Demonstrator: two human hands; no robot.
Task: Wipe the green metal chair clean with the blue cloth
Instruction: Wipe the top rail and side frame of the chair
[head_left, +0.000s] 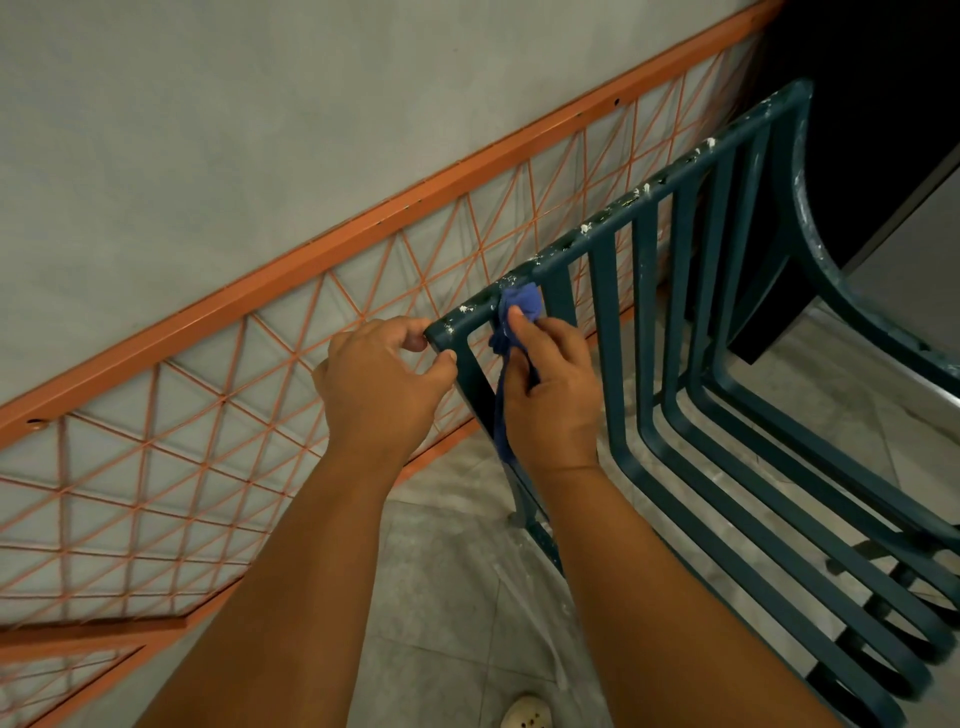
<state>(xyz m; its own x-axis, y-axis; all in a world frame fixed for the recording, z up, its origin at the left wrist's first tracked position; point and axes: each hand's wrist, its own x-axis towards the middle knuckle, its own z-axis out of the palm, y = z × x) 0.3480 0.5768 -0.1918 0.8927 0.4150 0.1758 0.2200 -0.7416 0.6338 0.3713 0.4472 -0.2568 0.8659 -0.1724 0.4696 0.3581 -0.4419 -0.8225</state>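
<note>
Both my hands are at the chair (675, 291) back's top corner: left hand (382, 384) pinches the corner, right hand (550, 395) grips the cloth (522, 304) against the rail, hiding most of it.

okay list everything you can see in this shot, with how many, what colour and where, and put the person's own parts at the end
Chair: one, dark green metal with white specks along its top rail, right half of view.
Cloth: one, blue, bunched on the chair's top rail near its left corner, tail hanging down.
Lattice panel: one, orange frame and wires, against the grey wall, left of the chair.
Floor tiles: grey, bottom centre.
Shoe: one, pale, bottom edge.
Left hand: one, fingers at the chair's top left corner.
Right hand: one, grips the cloth against the rail.
</note>
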